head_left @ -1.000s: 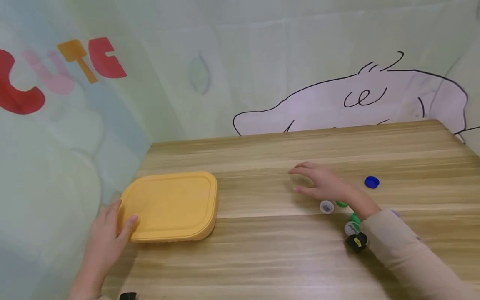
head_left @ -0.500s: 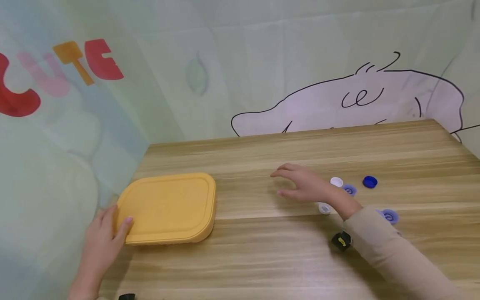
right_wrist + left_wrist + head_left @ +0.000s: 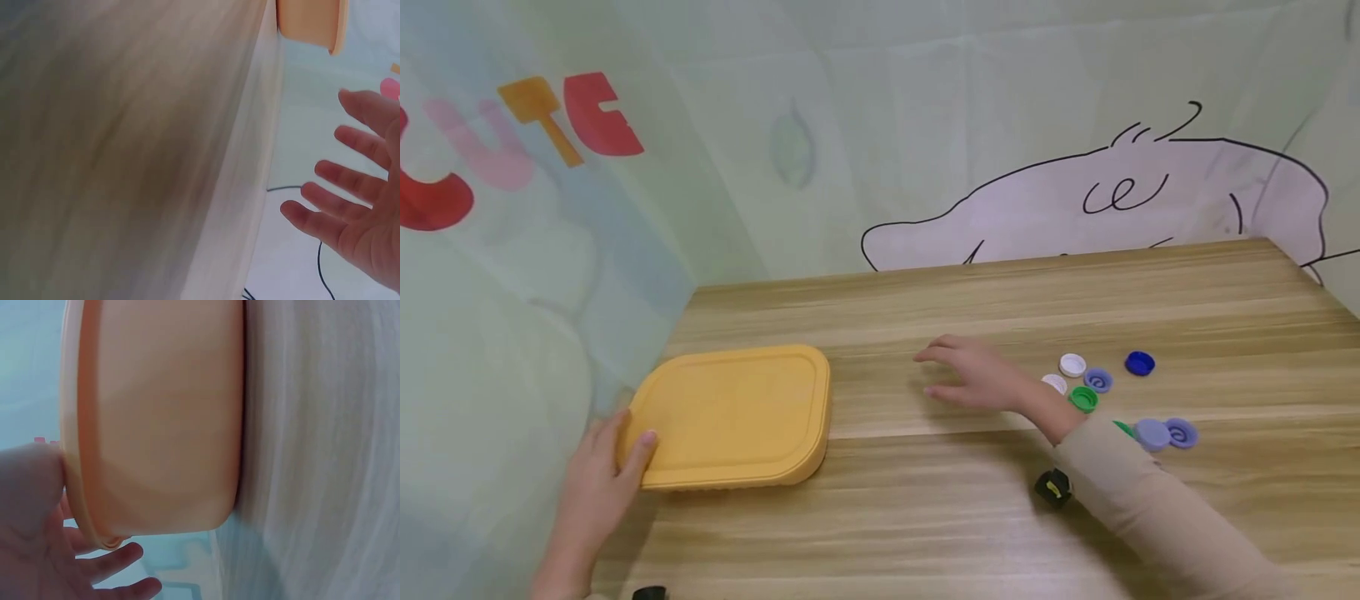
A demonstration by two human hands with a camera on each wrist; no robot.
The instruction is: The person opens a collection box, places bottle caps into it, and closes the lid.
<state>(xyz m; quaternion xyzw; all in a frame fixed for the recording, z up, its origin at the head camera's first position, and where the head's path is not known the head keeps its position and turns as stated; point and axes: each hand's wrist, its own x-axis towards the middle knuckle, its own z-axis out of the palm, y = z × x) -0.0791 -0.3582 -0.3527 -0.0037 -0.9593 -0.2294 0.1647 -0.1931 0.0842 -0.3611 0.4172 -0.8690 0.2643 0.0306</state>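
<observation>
A yellow lidded plastic box (image 3: 730, 417) stands on the left of the table, its lid on. My left hand (image 3: 593, 479) holds its left end, thumb on the lid and the other fingers past the rim. From the left wrist view, the box's side wall (image 3: 165, 419) is seen, with the left hand (image 3: 56, 550) at the lid's end. My right hand (image 3: 973, 373) hovers over the table between the box and several bottle caps, fingers spread and holding nothing. In the right wrist view the right hand (image 3: 362, 187) is also bare, with the box (image 3: 309, 22) beyond it.
Bottle caps lie right of the right hand: white (image 3: 1072, 365), dark blue (image 3: 1140, 363), green (image 3: 1083, 399) and periwinkle (image 3: 1152, 434) ones, some partly behind the sleeve (image 3: 1135, 492). A printed cloth (image 3: 820, 125) hangs behind and left of the wooden table (image 3: 880, 525).
My right hand has moved left, away from the caps and toward the box, uncovering more caps. The left hand stays at the box, which looks unmoved on the table.
</observation>
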